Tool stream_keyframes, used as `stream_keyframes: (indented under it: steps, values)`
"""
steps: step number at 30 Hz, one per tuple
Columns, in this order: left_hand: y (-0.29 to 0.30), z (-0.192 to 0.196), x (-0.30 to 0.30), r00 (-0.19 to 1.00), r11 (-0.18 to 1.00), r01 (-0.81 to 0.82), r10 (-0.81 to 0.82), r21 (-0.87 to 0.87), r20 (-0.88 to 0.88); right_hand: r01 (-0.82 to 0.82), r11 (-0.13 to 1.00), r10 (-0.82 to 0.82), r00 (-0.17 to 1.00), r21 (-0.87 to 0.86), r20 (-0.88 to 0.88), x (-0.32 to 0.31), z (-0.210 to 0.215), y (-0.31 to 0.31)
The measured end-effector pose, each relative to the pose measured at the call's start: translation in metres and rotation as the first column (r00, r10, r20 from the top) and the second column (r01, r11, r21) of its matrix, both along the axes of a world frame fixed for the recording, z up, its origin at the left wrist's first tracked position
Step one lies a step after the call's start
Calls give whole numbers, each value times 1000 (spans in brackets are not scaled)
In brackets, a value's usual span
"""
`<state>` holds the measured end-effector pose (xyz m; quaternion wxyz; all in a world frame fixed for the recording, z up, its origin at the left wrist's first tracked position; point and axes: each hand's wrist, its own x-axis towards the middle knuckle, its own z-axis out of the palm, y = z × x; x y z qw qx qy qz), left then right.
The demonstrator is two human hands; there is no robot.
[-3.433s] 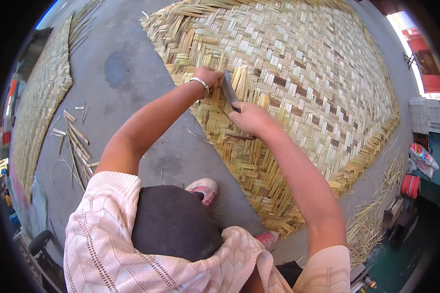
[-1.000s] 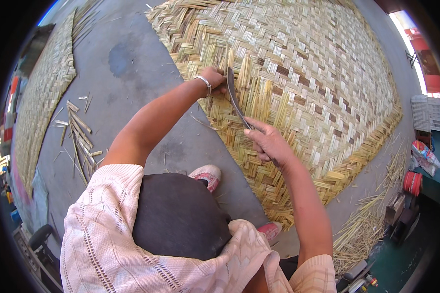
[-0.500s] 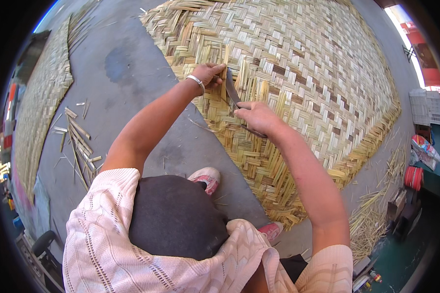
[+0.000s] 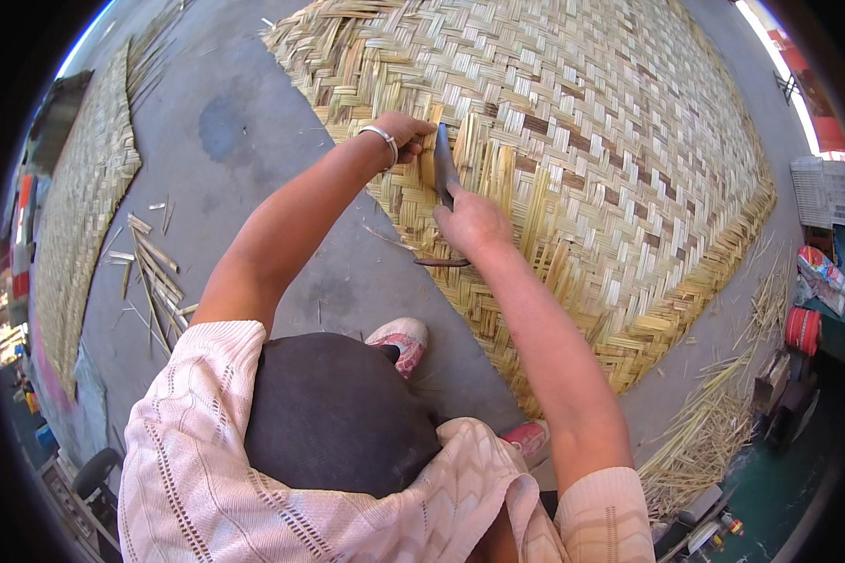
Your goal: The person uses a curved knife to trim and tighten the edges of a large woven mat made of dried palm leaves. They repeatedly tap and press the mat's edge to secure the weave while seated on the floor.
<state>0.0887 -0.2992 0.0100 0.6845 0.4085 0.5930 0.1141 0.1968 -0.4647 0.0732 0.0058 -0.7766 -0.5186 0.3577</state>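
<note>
A large woven reed mat [image 4: 573, 141] lies on the floor before me, pale with a few brown strips. In my right hand [image 4: 476, 223] is a curved knife, gripped by its dark handle, whose tail end sticks out below the fist. The knife blade [image 4: 445, 161] points away from me, over the mat's near left border. My left hand [image 4: 406, 138] has its thumb and fingers pinched at a yellowish reed strip [image 4: 428, 173], right beside the blade tip. Fingers partly hide the strip's upper end. Several loose strip ends [image 4: 498, 169] stand up from the weave just right of the knife.
Cut reed pieces [image 4: 160, 277] lie on the grey floor at left, with another woven mat [image 4: 89, 197] beyond them. At right are a straw heap [image 4: 699, 441], a white crate [image 4: 810, 190] and a red roll [image 4: 803, 330]. My shoe [image 4: 399, 342] is near the mat's edge.
My right hand has moved left and slightly nearer to me, turning the knife so its blade stands straighter. The blade now lies against the strip by my left fingers; my left hand has barely shifted.
</note>
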Motion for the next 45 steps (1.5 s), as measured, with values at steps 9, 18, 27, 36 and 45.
stream_keyframes:
  steps: [9,18,27,36,45]
  values:
    - [-11,-2,-4,999,972,39,-45,-231,-21,-4,1000,3,1000,-17,-24,2,7,0]
    - [15,-19,15,601,614,766,-578,190,-552,-10,1000,10,1000,-22,-7,1,4,0]
    - [-11,-7,-16,795,738,584,-432,339,-426,-71,996,73,996,-53,41,1,5,1]
    - [-32,-32,-11,682,578,658,-189,482,-706,-190,968,201,978,-161,56,13,49,-58]
    - [-13,-29,-22,867,770,457,-274,445,-415,-46,994,28,985,-101,-170,50,79,-124]
